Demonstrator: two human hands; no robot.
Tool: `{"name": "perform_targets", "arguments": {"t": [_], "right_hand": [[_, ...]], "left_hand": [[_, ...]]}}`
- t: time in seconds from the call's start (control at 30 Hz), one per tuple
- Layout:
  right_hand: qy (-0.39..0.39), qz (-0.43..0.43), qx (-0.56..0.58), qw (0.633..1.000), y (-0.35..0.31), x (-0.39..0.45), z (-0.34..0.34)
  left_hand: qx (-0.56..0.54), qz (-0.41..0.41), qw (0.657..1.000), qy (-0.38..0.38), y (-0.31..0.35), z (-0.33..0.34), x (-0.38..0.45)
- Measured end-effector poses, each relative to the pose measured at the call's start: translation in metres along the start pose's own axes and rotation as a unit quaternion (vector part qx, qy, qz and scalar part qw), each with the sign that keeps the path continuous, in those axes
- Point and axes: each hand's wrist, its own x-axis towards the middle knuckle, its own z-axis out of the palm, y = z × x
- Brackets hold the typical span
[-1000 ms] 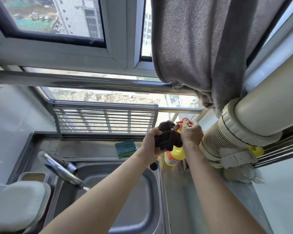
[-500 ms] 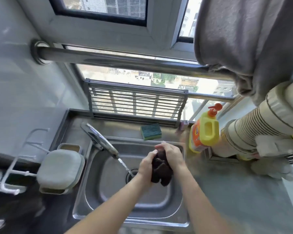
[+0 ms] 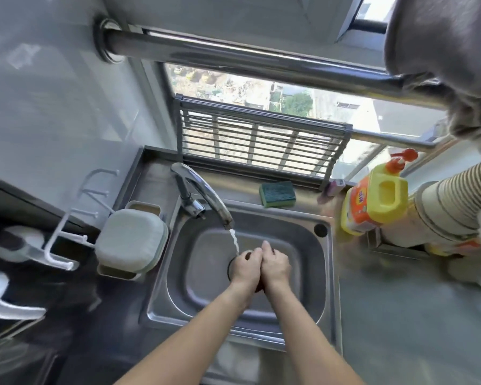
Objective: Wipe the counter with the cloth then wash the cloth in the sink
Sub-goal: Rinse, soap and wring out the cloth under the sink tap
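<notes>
Forearms reached out over the near rim of the sink (image 3: 328, 276), and both hands met above the drain. The left hand (image 3: 245, 266) and right hand (image 3: 275, 263) were pressed together, fingers curled round the dark cloth (image 3: 258, 287), which showed only as slivers between them. The left hand lay nearer the water (image 3: 234, 240) falling from the faucet (image 3: 206, 195). Farther back, a sponge (image 3: 277, 193) sat on the sink's far ledge.

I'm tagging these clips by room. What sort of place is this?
Most likely a home kitchen, at the sink by a window. A steel sink with a running tap, a scrubbing sponge on its ledge, and a yellow bottle, probably dish soap, on the counter all point to it.
</notes>
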Motion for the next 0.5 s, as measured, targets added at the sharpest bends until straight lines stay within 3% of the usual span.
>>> {"name": "perform_targets", "arguments": {"t": [0.1,0.17,0.27,0.33,0.4,0.5], "right_hand": [[-0.018,0.149,0.148,0.978,-0.012,0.004,-0.023],[-0.030,0.190,0.221,0.956,-0.020,-0.002,-0.039],[-0.011,0.041,0.179,0.983,-0.016,-0.009,-0.033],[-0.042,-0.067,0.103,0.991,-0.004,-0.022,-0.020],[-0.037,-0.075,0.093,0.992,0.003,-0.027,-0.016],[0.026,-0.060,0.069,0.995,0.001,-0.011,-0.030]], "left_hand": [[0.018,0.048,0.998,-0.031,0.002,0.010,-0.013],[0.007,0.047,0.998,-0.033,0.001,0.014,-0.013],[-0.092,-0.040,0.995,0.008,0.010,0.018,-0.003],[-0.126,-0.078,0.988,-0.032,0.016,0.018,0.001],[-0.106,-0.083,0.986,-0.095,0.016,0.021,0.000],[-0.051,-0.067,0.990,-0.117,0.014,0.031,-0.005]]}}
